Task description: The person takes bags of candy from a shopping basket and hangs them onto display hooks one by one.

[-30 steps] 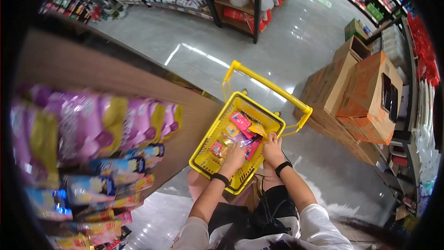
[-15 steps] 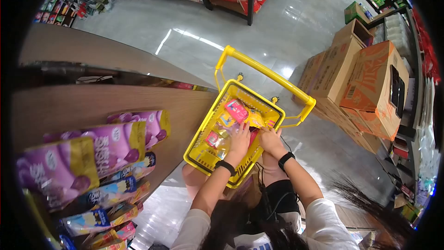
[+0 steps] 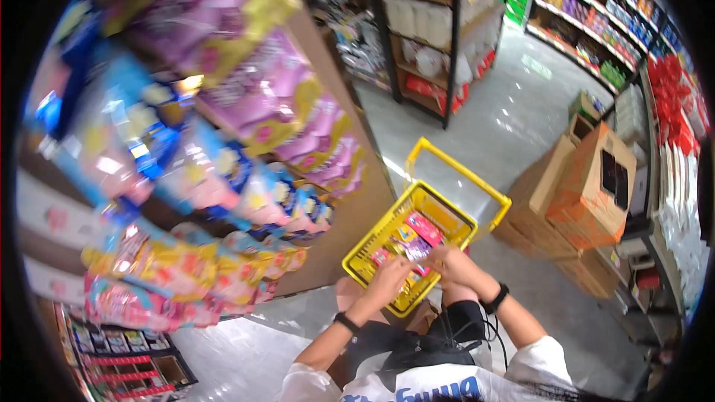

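A yellow shopping basket [image 3: 366, 244] with a raised yellow handle stands in front of my knees. Over its near part, my left hand [image 3: 391, 281] and my right hand [image 3: 456, 266] come close together, fingers bent inward. Between them shows a small purple packet [image 3: 417, 249], pinched at its near edge by both hands; the fingertips are partly blurred. Inside the basket, a pink packet [image 3: 425, 228] lies beyond my fingers. Another small red-pink packet [image 3: 381, 256] rests near the left wall, beside my left hand.
Shelves of purple-and-gold snack bags [image 3: 261, 97] and yellow-pink bags [image 3: 175, 268] rise close on the left. Stacked cardboard boxes [image 3: 592, 193] stand at the right, with a dark phone-like object [image 3: 614, 179] on top. A rack [image 3: 436, 37] stands ahead beyond the grey floor [image 3: 514, 97].
My view has turned and shifted, bringing the left shelf bags closer. My left hand has drawn back from deep in the basket, and the purple packet now shows between both hands.
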